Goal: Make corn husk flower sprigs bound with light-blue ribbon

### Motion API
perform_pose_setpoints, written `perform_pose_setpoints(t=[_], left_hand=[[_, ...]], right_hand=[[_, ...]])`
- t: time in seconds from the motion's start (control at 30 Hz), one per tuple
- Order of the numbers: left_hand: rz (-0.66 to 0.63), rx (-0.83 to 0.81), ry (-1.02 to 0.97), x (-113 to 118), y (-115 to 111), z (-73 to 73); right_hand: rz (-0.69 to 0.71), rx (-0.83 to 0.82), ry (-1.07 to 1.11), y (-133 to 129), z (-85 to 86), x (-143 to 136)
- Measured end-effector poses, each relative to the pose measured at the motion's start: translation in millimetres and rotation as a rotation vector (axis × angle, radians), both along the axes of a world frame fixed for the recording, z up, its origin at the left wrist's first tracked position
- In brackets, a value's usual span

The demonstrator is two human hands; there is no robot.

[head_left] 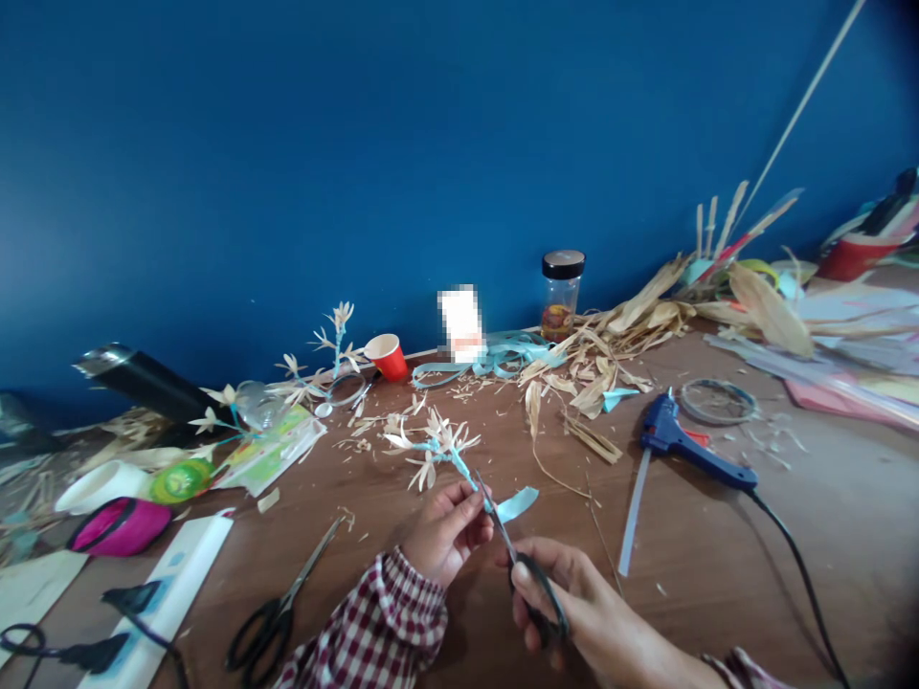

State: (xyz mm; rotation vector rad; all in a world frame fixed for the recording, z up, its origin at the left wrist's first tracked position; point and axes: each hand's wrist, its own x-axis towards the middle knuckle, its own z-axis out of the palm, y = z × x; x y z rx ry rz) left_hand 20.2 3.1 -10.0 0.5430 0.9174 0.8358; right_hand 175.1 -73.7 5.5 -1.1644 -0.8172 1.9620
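My left hand (446, 528) pinches the blue-wrapped stem of a handmade flower sprig (441, 442) with pale, husk-like petals. From the stem a strip of light blue tape (518, 504) sticks out to the right. My right hand (574, 598) grips black-handled scissors (549, 608), fingers through the loops. Their blades point up and left, lying against the stem and strip beside my left fingertips. Whether the blades are fully closed I cannot tell. A second pair of black-handled scissors (267, 627) lies on the table to the left of my left sleeve.
A blue hot glue gun (693, 448) with a cord lies at right, near a wire coil (718, 400). Dried husks (617, 335), a lidded jar (562, 297) and a red paper cup (388, 358) line the wall. A power strip (162, 593) and dark bottle (154, 388) are at left.
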Motion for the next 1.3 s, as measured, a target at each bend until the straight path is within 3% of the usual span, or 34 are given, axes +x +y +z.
perform_pose_setpoints(t=[0.43,0.97,1.17,1.3], left_hand=[[-0.007,0.057,0.059,0.9,1.4,-3.8],[0.032,0.078,0.076,1.4,-2.7,-7.1],[0.003,0.107,0.113,1.9,-5.4,-3.7],[-0.025,0.099,0.12,1.3,-5.4,-2.2]], right_hand=[[0.0,-0.029,-0.028,-1.2,0.0,2.5],[-0.014,0.106,-0.048,-3.5,-8.4,-0.7],[-0.007,-0.021,-0.02,-5.3,-0.9,-1.1],[0.045,-0.016,0.034,-3.0,-0.2,1.5]])
